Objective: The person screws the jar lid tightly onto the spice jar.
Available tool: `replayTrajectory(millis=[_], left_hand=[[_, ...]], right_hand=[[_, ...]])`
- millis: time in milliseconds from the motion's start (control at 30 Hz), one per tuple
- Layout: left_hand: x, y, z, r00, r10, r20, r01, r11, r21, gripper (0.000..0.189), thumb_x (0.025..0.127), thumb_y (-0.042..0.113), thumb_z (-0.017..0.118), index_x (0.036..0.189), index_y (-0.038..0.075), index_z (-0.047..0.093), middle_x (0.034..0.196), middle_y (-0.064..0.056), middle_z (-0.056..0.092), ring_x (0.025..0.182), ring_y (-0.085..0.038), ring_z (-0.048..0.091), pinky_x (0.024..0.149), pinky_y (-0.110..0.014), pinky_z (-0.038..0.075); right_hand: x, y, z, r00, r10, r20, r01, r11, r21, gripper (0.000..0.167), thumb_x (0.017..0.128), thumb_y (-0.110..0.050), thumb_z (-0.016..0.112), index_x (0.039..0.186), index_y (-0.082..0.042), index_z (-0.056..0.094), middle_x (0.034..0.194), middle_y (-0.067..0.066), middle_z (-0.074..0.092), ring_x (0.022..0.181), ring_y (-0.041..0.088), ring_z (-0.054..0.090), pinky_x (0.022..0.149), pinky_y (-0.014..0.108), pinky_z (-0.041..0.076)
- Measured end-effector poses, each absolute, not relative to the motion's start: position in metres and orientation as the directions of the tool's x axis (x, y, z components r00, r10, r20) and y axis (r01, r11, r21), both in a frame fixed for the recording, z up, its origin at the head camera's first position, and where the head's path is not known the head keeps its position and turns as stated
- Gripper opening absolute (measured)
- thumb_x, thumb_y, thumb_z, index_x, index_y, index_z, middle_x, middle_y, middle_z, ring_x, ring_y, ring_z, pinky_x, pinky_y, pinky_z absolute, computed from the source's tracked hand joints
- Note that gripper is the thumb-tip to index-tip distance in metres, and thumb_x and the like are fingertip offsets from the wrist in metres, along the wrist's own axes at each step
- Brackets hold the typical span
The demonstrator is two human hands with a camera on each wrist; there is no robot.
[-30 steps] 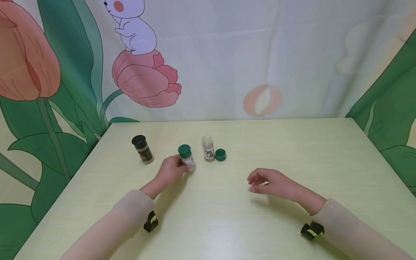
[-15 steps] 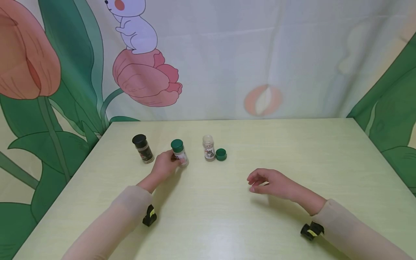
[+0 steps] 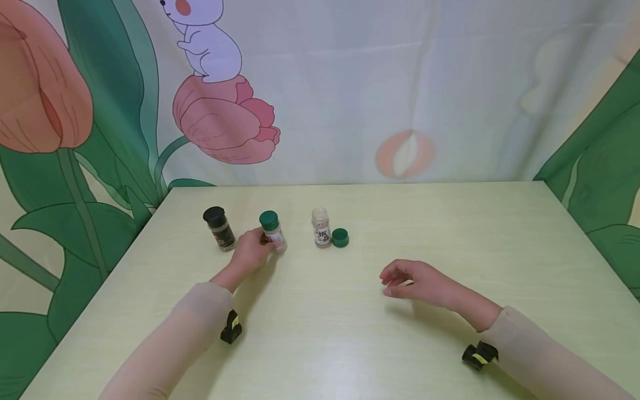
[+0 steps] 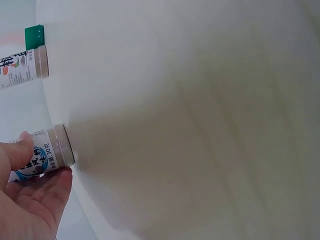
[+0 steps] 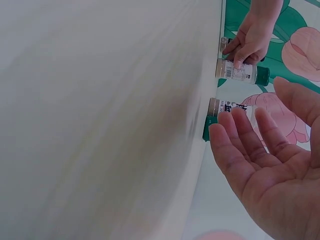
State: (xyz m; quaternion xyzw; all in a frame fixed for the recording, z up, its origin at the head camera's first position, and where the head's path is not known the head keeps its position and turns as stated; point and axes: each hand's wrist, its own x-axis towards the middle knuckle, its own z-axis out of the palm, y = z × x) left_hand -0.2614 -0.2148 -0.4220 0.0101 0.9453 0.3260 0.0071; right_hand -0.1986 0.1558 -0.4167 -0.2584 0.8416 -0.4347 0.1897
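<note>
My left hand point(image 3: 250, 253) grips a green-capped spice jar point(image 3: 272, 229) between thumb and fingers. In the left wrist view this jar point(image 4: 56, 148) has a blue-and-white label, and its base is at or very near the tabletop. To its right stands an uncapped clear spice jar point(image 3: 321, 229) with a white label. A loose green cap point(image 3: 340, 238) lies against that jar's right side. Left of my left hand is a black-capped spice jar point(image 3: 220, 229), upright. My right hand point(image 3: 419, 282) hovers over the table with loosely curved fingers and holds nothing; its palm shows in the right wrist view.
The pale wooden table point(image 3: 320, 322) spreads beneath both hands. A printed curtain point(image 3: 330, 100) with tulips and a white animal hangs along its far edge. Black wrist cameras point(image 3: 231, 328) are strapped under both sleeves.
My left hand has moved the green-capped jar left and slightly back, away from the uncapped jar and closer to the black-capped one. The right hand has stayed in place.
</note>
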Motion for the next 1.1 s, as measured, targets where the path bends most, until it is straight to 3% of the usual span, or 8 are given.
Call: replayTrajectory(millis=[367,867,1100], left_hand=[[-0.265,-0.216,-0.421,-1.0,0.015,-0.024,-0.003,0.788,0.616,0.041,0.101,0.012,0.063,0.132,-0.012,0.058,0.134,-0.032,0.064,0.127,-0.045,0.062,0.11,-0.055,0.049],[-0.265,-0.22,-0.418,-0.993,0.022,-0.115,-0.061,0.743,0.666,0.054,0.101,0.024,0.062,0.143,-0.009,0.051,0.141,-0.031,0.06,0.132,-0.044,0.058,0.112,-0.054,0.048],[-0.25,-0.226,-0.415,-0.99,0.03,-0.138,-0.067,0.759,0.648,0.057,0.101,0.022,0.059,0.146,-0.011,0.046,0.143,-0.032,0.057,0.134,-0.045,0.057,0.113,-0.053,0.048]], right_hand=[[-0.199,0.156,-0.417,-0.789,-0.607,-0.098,-0.266,0.48,-0.836,0.03,0.098,-0.02,0.07,0.118,0.002,0.063,0.113,0.017,0.071,0.106,0.019,0.066,0.098,0.041,0.058],[-0.197,0.155,-0.41,-0.788,-0.609,-0.092,-0.266,0.472,-0.841,0.029,0.097,-0.016,0.07,0.118,0.003,0.063,0.112,0.015,0.071,0.103,0.016,0.065,0.095,0.037,0.058],[-0.198,0.157,-0.413,-0.789,-0.607,-0.095,-0.267,0.478,-0.836,0.029,0.097,-0.017,0.07,0.117,0.003,0.063,0.112,0.017,0.071,0.104,0.018,0.066,0.094,0.035,0.059]])
